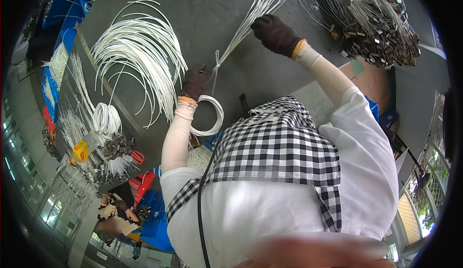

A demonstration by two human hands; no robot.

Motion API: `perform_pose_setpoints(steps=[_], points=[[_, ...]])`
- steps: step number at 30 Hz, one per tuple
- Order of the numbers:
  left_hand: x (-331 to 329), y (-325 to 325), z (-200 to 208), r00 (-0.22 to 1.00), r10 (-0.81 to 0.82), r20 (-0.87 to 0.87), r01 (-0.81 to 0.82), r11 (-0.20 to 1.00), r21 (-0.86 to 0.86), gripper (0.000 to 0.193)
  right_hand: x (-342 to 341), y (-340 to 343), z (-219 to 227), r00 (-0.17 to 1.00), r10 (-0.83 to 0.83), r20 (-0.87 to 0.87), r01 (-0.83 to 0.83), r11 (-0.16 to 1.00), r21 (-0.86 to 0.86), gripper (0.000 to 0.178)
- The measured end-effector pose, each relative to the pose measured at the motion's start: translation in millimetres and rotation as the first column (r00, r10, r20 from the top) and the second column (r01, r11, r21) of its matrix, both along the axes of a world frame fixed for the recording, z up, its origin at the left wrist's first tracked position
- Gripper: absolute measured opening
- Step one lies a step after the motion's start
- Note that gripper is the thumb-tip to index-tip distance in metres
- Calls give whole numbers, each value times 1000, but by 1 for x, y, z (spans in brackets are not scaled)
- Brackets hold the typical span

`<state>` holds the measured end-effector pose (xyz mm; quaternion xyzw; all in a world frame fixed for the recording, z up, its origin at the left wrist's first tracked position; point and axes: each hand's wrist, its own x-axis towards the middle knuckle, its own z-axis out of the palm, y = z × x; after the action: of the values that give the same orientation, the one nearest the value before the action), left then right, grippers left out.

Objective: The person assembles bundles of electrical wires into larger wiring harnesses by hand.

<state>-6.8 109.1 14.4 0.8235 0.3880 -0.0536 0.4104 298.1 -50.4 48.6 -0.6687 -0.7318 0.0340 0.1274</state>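
Head view: at the left of the frame, a coil of white wire (107,118) lies among loose strands, near a yellow packet (81,151) and red-handled scissors (138,157), set aside there, it seems, to keep them within reach. A ruler (110,96) runs slantwise nearby, handy perhaps for checking lengths. Next comes a wide fan of curved white wires (149,51), spread loosely, probably so that single strands separate easily. The left hand (197,81), in a dark glove, is closed on the lower end of a bundle of white wires (254,10) at the upper centre, just beside a narrow tie (216,68), which suggests it steadies the gathered end. A small wire ring (219,113) lies just below that hand. The right hand (276,35), also gloved, has curled fingers against the bundle's right side, likely to keep the splayed strands together; whether it truly grips them I cannot tell. A heap of wires with metal connectors (374,39) sits at the upper right, its connector ends gathered, presumably to limit tangling.

The dark grey counter (202,27) carries all this, with small scraps near its top edge. Around it: blue bins (62,0) at upper left, another person (115,222) at lower left, the wearer's checked apron (279,157), and windows (410,217) at lower right.
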Motion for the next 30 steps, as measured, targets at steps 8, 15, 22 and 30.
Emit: perform_pose_setpoints(steps=[8,15,22,30], points=[[8,-7,0,994,-29,107,18,995,100,33,-85,55,18,958,245,-149,-226,965,134,24],[5,-10,22,987,63,-148,-87,982,-166,45,-89,80,6,929,370,9,-356,899,-255,9],[16,-19,35,977,107,-185,-107,994,10,40,-79,54,0,931,365,12,-361,926,-109,6],[-64,-4,46,979,186,87,-181,982,-61,37,-64,46,13,954,291,-76,-300,939,-166,31]])
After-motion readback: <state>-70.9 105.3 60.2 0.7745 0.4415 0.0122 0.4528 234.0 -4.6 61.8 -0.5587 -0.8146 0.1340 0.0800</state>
